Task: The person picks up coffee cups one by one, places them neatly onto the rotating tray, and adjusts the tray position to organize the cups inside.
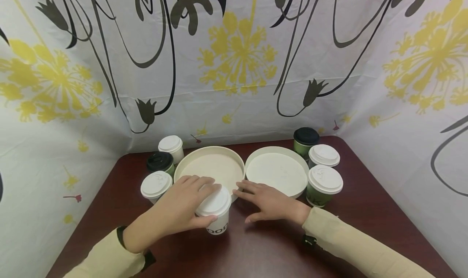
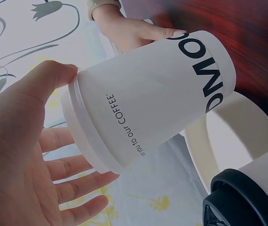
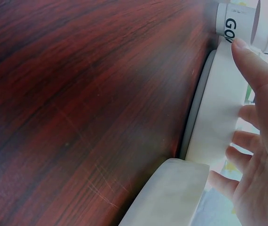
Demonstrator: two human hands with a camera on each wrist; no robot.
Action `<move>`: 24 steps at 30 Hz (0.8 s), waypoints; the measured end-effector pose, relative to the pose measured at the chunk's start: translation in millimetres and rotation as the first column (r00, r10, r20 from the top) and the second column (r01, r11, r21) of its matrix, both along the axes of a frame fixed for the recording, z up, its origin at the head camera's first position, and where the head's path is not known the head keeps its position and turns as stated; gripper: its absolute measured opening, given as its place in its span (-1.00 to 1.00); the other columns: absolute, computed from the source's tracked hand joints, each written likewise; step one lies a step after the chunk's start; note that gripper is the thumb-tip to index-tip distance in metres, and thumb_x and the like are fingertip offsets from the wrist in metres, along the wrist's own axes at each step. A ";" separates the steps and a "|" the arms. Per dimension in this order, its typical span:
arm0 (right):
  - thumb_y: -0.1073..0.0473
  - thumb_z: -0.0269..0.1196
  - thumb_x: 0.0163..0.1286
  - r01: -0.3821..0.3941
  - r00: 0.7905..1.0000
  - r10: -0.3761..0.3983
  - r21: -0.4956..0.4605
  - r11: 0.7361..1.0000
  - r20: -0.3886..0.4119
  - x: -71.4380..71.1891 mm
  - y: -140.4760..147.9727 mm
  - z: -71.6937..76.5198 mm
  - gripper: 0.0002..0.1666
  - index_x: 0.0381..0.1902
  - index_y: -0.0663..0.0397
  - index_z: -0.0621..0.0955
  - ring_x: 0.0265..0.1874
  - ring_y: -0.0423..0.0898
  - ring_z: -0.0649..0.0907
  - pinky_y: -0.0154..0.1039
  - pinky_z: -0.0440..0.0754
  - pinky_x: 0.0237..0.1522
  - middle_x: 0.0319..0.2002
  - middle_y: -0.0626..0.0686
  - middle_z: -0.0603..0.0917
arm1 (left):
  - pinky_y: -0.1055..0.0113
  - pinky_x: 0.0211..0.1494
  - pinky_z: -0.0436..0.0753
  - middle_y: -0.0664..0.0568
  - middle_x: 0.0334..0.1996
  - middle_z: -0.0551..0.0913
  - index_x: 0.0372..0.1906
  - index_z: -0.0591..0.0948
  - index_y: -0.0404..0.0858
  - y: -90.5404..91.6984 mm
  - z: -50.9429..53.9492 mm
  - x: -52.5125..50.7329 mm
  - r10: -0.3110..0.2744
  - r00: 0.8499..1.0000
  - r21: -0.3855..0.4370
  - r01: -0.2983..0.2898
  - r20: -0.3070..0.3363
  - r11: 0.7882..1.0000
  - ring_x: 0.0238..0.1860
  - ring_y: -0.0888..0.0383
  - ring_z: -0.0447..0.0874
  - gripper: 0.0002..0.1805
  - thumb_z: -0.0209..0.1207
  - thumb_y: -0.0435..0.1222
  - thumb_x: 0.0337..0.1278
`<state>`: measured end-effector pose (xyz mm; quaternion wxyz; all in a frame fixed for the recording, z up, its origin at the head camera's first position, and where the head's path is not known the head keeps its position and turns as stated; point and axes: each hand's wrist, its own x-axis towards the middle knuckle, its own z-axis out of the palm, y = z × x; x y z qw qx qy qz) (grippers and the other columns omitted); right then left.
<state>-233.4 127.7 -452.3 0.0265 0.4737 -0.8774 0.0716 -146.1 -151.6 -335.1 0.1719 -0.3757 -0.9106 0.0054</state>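
Cup: white lidded paper cup [image 1: 221, 213], just before round cream tray [image 1: 212, 160].
Left hand [image 1: 190, 203]: your grip, on lid.
Right hand [image 1: 268, 203]: yours, fingers outstretched, near round white tray [image 1: 276, 168].
Flanks: three lidded cups [image 1: 156, 184] each side.

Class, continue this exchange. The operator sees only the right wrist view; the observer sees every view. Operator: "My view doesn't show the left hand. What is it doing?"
Observer: The left hand grips a white-lidded cup near its top, in front of the left tray.
Operator: Can you read any small print on that cup?
Observer: Yes. In the left wrist view, small print on its side ends with "to our COFFEE".
Operator: And what stands to the right of the other tray?
Observer: Beside the right tray are three cups: a black-lidded cup at the back, a middle cup and a nearest cup, both with white lids.
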 end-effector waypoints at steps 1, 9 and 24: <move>-0.45 0.26 0.17 0.001 1.000 -0.001 0.001 1.000 0.002 0.1 0.0 0.0 0.07 0.53 -0.19 0.23 0.54 0.09 0.24 0.05 0.37 0.44 0.54 0.06 0.23 | 0.09 0.21 0.56 0.01 0.11 0.63 0.20 0.55 -0.07 0.5 0.2 -0.4 0.000 1.000 0.000 0.000 -0.001 1.000 0.08 0.03 0.62 -0.26 0.31 0.23 -0.07; -0.47 0.26 0.17 0.004 1.000 -0.004 0.004 1.000 0.007 -0.1 0.2 -0.9 0.08 0.54 -0.18 0.22 0.55 0.07 0.23 0.04 0.36 0.46 0.55 0.05 0.22 | 0.10 0.23 0.55 0.01 0.13 0.62 0.22 0.54 -0.08 3.9 1.6 -3.1 0.000 1.000 -0.009 0.000 0.000 1.000 0.10 0.03 0.61 -0.26 0.28 0.23 -0.04; -0.46 0.26 0.17 0.002 1.000 -0.002 0.002 1.000 -0.001 -0.9 0.3 -2.8 0.08 0.54 -0.21 0.21 0.54 0.05 0.23 0.02 0.37 0.46 0.55 0.05 0.22 | 0.11 0.20 0.56 0.00 0.11 0.64 0.22 0.55 -0.08 2.9 6.0 -10.1 0.007 1.000 0.001 -0.007 0.002 1.000 0.07 0.03 0.62 -0.27 0.29 0.22 -0.03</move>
